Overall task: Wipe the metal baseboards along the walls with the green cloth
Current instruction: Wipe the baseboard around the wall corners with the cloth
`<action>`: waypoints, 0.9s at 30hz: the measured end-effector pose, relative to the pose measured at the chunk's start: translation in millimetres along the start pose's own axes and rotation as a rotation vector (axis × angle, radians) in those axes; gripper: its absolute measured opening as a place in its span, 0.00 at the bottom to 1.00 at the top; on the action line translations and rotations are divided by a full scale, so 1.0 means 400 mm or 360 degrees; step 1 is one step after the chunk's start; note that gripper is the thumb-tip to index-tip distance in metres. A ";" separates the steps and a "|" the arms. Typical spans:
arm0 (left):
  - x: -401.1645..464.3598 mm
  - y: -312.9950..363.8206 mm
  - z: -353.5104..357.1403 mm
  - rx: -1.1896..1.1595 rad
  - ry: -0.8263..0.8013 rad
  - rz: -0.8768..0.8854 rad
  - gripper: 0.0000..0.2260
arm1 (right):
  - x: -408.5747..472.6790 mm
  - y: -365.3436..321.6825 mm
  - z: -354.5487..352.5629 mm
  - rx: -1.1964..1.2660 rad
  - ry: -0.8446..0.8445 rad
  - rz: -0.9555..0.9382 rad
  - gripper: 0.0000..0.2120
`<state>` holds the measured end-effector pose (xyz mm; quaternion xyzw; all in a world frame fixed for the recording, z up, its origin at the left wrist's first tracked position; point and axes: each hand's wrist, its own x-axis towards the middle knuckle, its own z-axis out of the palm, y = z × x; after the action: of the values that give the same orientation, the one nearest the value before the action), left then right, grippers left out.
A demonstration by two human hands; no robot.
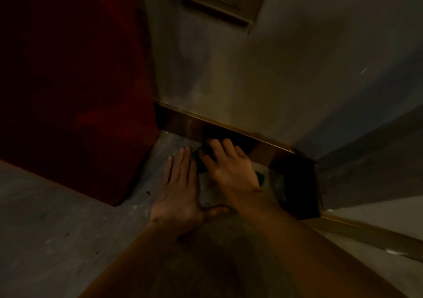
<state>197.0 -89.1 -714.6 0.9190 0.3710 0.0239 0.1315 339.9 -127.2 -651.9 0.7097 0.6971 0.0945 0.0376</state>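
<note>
- Down low in a dim corner, the right hand (231,167) is closed over the green cloth (207,153) and presses it against the metal baseboard (183,121).
- Only small dark bits of the cloth peek out beside the fingers and by the wrist, so most of it is hidden under the hand.
- Next to it, the left hand (180,194) lies flat and open on the floor (57,217), holding nothing.
- I think the cloth is soft and light, so it will bunch up easily. It is best held bunched under the palm.
- The baseboard looks hard, smooth and shiny, so the cloth should slide along it well.
- It runs along the wall (251,68) from a dark red panel (68,68) to the corner on the right.
- No boxes, bins or buckets are in sight.
</note>
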 end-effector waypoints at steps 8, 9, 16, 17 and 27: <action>0.000 -0.003 -0.005 0.0022 -0.0028 0.0039 0.62 | 0.038 -0.013 0.026 -0.0225 -0.0129 0.0071 0.16; -0.001 -0.002 -0.005 0.0023 -0.0029 0.0037 0.62 | 0.036 -0.013 0.026 -0.0244 -0.0144 0.0090 0.15; -0.001 -0.008 -0.004 0.0023 -0.0023 0.0018 0.61 | -0.037 0.045 -0.001 -0.0357 -0.0452 0.0118 0.28; -0.002 -0.008 -0.003 0.0020 -0.0026 0.0007 0.61 | -0.052 0.061 0.004 -0.0352 -0.0529 0.0090 0.27; 0.000 -0.003 -0.004 -0.0026 -0.0006 -0.0012 0.61 | -0.067 0.063 -0.085 -0.0301 -0.0240 0.0208 0.09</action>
<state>195.8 -87.8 -713.3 0.9165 0.3740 0.0246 0.1398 358.2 -157.2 -616.1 0.7521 0.6325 0.1083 0.1504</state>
